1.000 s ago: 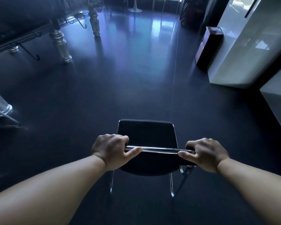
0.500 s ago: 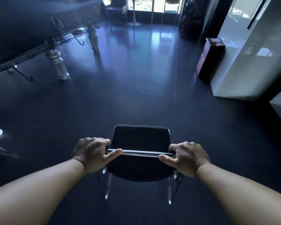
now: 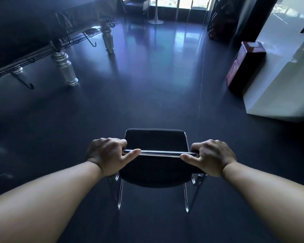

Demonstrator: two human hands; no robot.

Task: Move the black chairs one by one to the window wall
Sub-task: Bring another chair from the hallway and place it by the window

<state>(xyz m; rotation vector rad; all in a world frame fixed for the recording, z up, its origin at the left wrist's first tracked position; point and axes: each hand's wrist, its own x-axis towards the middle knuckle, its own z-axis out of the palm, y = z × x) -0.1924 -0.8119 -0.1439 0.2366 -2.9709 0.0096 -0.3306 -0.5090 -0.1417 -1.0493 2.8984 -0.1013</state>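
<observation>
Our left hand (image 3: 107,156) and right hand (image 3: 212,157) each curl round one end of the chrome top rail (image 3: 160,152), which runs crosswise. The black chair (image 3: 156,140) sits just ahead of us. The window wall (image 3: 181,4) lies straight beyond, well apart across the dark floor (image 3: 147,95).

- Black chair (image 3: 156,140), seen from behind and above: dark padded seat and back, a chrome top rail (image 3: 160,152) and thin chrome legs (image 3: 120,193).
- It is upright and faces away from me, toward the bright window wall (image 3: 182,1), well apart from it.
- My left hand (image 3: 109,155) and right hand (image 3: 212,156) grip the rail's two ends, fingers curled over it.
</observation>
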